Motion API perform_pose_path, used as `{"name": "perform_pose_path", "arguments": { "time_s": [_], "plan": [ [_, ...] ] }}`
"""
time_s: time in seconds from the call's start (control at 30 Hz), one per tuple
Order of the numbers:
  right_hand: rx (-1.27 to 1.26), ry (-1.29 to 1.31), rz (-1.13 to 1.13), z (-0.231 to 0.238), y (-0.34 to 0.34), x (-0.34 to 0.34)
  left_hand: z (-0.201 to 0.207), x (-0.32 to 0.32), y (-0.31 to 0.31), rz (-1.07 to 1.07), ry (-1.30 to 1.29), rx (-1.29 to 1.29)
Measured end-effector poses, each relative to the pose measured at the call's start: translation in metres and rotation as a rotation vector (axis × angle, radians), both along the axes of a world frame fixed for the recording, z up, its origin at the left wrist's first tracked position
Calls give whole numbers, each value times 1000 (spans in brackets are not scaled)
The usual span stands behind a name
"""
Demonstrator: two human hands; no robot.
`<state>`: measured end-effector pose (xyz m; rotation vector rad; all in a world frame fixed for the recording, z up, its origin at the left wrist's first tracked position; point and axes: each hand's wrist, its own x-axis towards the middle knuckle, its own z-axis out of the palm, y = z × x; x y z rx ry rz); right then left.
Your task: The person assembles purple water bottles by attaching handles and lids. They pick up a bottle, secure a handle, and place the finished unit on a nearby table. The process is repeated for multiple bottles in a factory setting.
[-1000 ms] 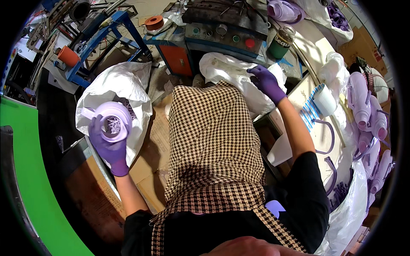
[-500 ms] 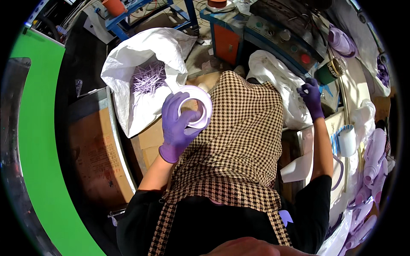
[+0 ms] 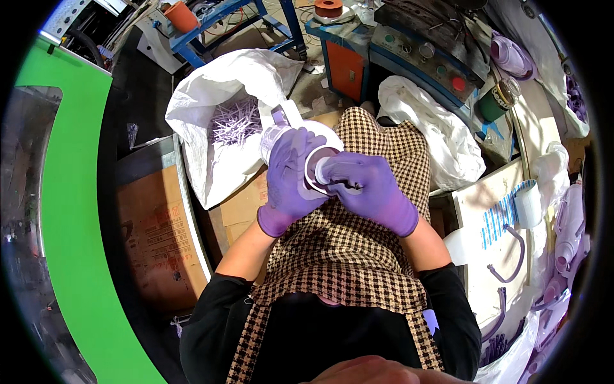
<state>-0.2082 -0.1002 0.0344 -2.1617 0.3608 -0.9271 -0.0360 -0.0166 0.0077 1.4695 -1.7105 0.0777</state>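
Observation:
My left hand [image 3: 291, 176], in a purple glove, is wrapped round a hollow pale lavender plastic part [image 3: 324, 130] with a wide round opening. The part is tilted, its opening turned toward my right hand [image 3: 374, 189]. That hand, in a matching glove, has its fingers bent and pinched together at the opening, by a white inner ring. Whatever is between those fingertips is hidden. Both hands are above my checked apron [image 3: 339, 243]. Beyond my left hand a white sack [image 3: 198, 96] stands with its mouth spread, holding thin lavender plastic strips [image 3: 236, 121].
A cardboard box [image 3: 160, 230] is on the left, beside a green surface [image 3: 64, 211]. A machine's control panel [image 3: 419, 61], a crumpled white sack [image 3: 428, 128] and a green jar [image 3: 495, 102] are at far right. Lavender parts [image 3: 566, 237] lie along the right-hand table [image 3: 476, 198].
My right hand has come from the far right, near the jar, to the part's opening. My left hand has turned the part, so its side and a squarish projection now show.

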Motion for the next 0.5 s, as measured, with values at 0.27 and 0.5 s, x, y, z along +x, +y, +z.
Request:
{"name": "perform_pose_path", "arguments": {
  "time_s": [0.27,0.5],
  "plan": [
    [-215,258,-160,-4,14,6,-12,-10,-3,-63,-57,-217],
    [-211,558,8,-5,15,-15,-9,-16,9,-175,-111,-86]
  ]
}}
